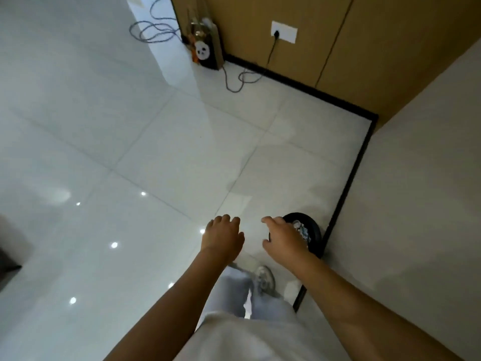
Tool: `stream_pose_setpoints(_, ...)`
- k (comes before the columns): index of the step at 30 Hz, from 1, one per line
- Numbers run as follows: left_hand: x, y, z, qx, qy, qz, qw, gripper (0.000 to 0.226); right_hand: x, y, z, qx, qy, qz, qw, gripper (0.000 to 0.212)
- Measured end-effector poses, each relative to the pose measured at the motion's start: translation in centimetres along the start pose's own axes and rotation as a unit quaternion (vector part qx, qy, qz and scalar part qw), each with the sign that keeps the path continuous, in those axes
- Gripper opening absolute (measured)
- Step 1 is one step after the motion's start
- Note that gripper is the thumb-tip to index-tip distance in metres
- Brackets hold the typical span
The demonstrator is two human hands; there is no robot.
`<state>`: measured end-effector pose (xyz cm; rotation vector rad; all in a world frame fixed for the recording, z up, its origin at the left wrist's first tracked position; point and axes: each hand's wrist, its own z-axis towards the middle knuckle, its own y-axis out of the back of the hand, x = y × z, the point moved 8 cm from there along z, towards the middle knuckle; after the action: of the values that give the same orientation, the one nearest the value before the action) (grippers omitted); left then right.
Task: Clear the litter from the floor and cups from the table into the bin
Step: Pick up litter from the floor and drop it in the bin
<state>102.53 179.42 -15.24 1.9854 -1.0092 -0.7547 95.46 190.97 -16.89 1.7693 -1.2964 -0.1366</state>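
A round black bin (313,227) stands on the white tiled floor by the wall's black skirting, low and right of centre. Crumpled pale litter (302,230) shows inside it. My right hand (282,237) hovers over the bin's left rim, fingers loosely spread and holding nothing. My left hand (222,235) hangs beside it to the left, above bare floor, fingers loosely curled and empty. No cups or table are in view.
A dark bag with a panda face (205,49) leans at the wooden wall's corner, far centre. Grey cables (153,31) loop on the floor near it, one running to a wall socket (283,31). A white wall closes the right side. My shoe (264,278) is below the hands.
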Motion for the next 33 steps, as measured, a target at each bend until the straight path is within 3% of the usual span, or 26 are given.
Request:
stream_pose_setpoints(7,14.9,-0.6,-10.3,-0.058,0.168,-0.119,0.977,0.040,16.1,-5.4,-0.2,0.071,0.147,-0.143,0.976,0.052)
stream_pose_setpoints(15,36.5,-6.1,-26.8,-0.107,0.348,-0.224,0.904,0.043,40.1,-20.6,-4.2,0.143,0.314,-0.250,0.905,0.053)
stream_pose_setpoints(19,45.1,-9.3,-35.3,-0.119,0.424,-0.255,0.861,0.044,48.5,-28.1,-8.1,0.184,0.371,-0.278,0.867,0.054)
stream_pose_setpoints(25,53.7,-11.5,-42.8,-0.123,0.485,-0.305,0.811,0.046,58.0,-34.7,-10.7,0.208,0.422,-0.312,0.825,0.055)
stream_pose_setpoints(33,64.0,-12.5,-44.5,-0.116,0.521,-0.357,0.767,0.045,70.4,-40.4,-8.2,0.222,0.459,-0.342,0.789,0.055)
